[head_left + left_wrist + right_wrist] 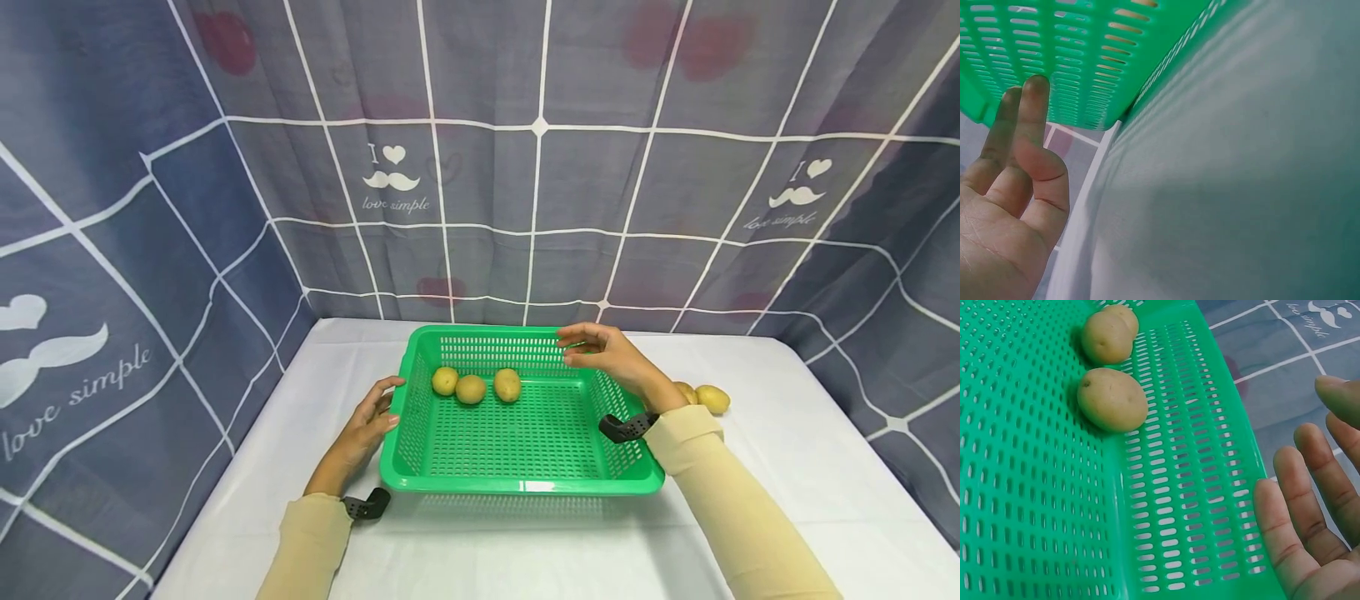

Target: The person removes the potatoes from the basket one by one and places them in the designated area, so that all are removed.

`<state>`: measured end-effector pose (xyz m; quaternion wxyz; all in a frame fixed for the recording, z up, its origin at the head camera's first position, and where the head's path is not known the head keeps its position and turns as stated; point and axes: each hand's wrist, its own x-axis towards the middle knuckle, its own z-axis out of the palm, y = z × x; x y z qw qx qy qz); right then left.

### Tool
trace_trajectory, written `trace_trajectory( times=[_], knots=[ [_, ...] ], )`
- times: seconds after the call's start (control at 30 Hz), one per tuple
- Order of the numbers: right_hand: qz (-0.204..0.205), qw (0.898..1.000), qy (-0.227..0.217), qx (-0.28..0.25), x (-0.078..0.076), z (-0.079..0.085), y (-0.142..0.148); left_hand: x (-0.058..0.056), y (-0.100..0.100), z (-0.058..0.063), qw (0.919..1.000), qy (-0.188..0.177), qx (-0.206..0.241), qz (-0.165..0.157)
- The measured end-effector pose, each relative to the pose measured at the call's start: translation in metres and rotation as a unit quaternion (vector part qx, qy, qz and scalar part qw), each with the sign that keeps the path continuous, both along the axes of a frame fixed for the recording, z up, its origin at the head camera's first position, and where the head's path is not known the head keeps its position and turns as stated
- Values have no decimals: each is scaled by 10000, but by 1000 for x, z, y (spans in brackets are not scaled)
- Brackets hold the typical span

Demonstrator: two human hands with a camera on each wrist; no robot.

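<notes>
A green plastic basket (pixel 517 487) with slotted walls stands on the table. Three potatoes lie inside towards its back left: a left potato (pixel 445 381), a middle potato (pixel 471 389) and a right potato (pixel 507 385). My left hand (pixel 365 427) is at the basket's left rim, its fingers extended along the outer wall in the left wrist view. Over the back right part of the basket hovers my right hand (pixel 603 348), fingers loosely bent with nothing between them. In the right wrist view its fingers (pixel 1294 494) overlap the rim.
Right of the basket, partly behind my right forearm, potatoes (pixel 712 399) lie on the white-covered table (pixel 787 467). A grey-blue checked curtain (pixel 487 183) hangs behind the table and along both sides. Each wrist wears a black band (pixel 628 427).
</notes>
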<state>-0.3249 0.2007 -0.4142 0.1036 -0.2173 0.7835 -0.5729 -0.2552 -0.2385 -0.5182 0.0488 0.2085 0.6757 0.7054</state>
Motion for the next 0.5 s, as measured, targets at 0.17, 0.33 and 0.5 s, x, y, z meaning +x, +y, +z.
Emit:
trace_trajectory(
  times=[0.17,0.33,0.5],
  knots=[
    [13,10000,-55,61,-5,-3,-6,-1,0,0,10000,-53,19,-26],
    [6,10000,-6,78,-7,-6,-13,0,0,0,9999,-122,33,-24],
    [-2,9998,30,204,-9,-7,-21,1,0,1,9998,-175,75,-29]
  ],
)
